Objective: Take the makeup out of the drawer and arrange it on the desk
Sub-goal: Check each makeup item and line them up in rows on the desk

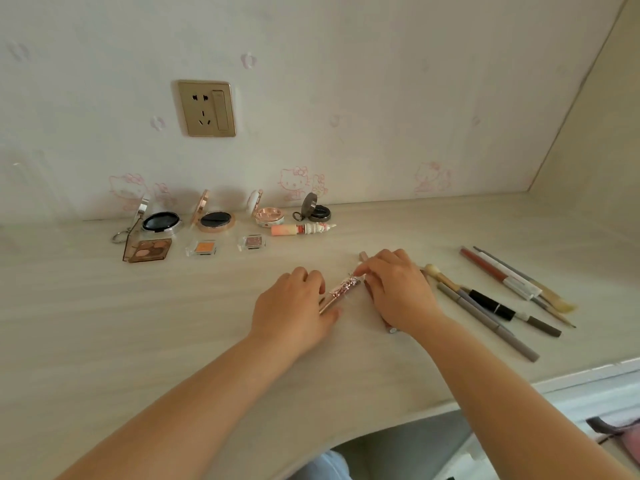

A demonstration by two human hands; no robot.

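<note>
A slim rose-gold makeup tube [341, 289] lies slanted on the pale wooden desk [138, 323] between my hands. My left hand [294, 306] holds its lower end with curled fingers. My right hand [394, 289] pinches its upper, patterned end with thumb and fingertips. Under my right hand lie more tubes, mostly hidden; one end [392, 329] shows near the wrist and another tip [362, 255] above the fingers.
Open compacts [161, 221] [216, 221] [270, 216] [317, 213], an eyeshadow palette [147, 250], two small pans [201, 247] [252, 241] and a pink tube [301, 229] line the back. Pencils and brushes [498, 299] lie to the right. An open drawer [613, 427] sits at lower right.
</note>
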